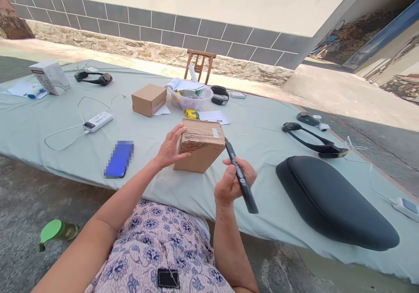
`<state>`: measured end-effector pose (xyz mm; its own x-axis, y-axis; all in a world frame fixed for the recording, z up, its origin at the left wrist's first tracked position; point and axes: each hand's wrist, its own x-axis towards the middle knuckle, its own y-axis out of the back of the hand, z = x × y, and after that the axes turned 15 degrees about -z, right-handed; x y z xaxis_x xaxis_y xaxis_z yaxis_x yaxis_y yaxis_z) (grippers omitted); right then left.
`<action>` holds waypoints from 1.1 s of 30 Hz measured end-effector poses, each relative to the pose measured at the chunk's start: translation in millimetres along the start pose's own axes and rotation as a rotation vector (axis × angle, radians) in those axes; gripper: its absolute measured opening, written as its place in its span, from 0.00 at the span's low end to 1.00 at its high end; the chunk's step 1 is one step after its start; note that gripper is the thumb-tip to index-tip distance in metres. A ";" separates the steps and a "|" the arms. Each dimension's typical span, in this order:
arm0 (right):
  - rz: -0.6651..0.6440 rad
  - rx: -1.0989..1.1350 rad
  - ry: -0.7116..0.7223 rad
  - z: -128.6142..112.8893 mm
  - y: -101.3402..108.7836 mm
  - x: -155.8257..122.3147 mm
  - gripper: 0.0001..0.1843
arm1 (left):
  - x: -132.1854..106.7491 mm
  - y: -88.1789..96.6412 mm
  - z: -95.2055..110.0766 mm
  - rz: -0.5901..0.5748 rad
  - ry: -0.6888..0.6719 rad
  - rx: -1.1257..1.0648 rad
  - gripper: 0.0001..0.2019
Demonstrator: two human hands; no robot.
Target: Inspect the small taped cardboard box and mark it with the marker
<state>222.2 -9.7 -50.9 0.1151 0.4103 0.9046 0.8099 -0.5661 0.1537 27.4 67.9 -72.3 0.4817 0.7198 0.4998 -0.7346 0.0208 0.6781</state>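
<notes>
A brown cardboard box (199, 155) stands on the cloth in front of me, with dark drawn lines and a small pale patterned patch on its top. My left hand (172, 147) grips the box at its left side, fingers over the upper edge and thumb across the near face. In my right hand (234, 182) is a black marker pen (241, 176), held at a slant with its upper end at the box's right edge. Whether that tip touches the cardboard I cannot tell.
A yellow tape measure (191, 114), a second cardboard box (149, 100) and a plastic basket (190, 101) lie beyond. To the left are a phone (119, 159) and a white power bank (98, 122). A black padded seat (337, 203) and dark headset (314, 141) occupy the right.
</notes>
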 end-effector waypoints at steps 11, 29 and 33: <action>-0.061 -0.029 0.064 8.9 9.5 -17.9 0.12 | -4.2 -4.4 6.7 -0.039 0.048 -0.046 0.44; -0.804 -0.713 -0.554 142.0 40.2 -81.2 0.31 | -111.1 53.1 -14.0 0.121 0.550 0.000 0.26; -0.799 -0.711 -0.557 143.0 36.6 -79.1 0.30 | -147.7 119.7 -42.2 0.174 1.073 0.402 0.22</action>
<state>325.0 39.3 -173.6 0.1004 0.9775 0.1856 0.2876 -0.2071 0.9351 -151.9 -6.6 -87.7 -0.4058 0.9137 0.0196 -0.4534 -0.2200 0.8637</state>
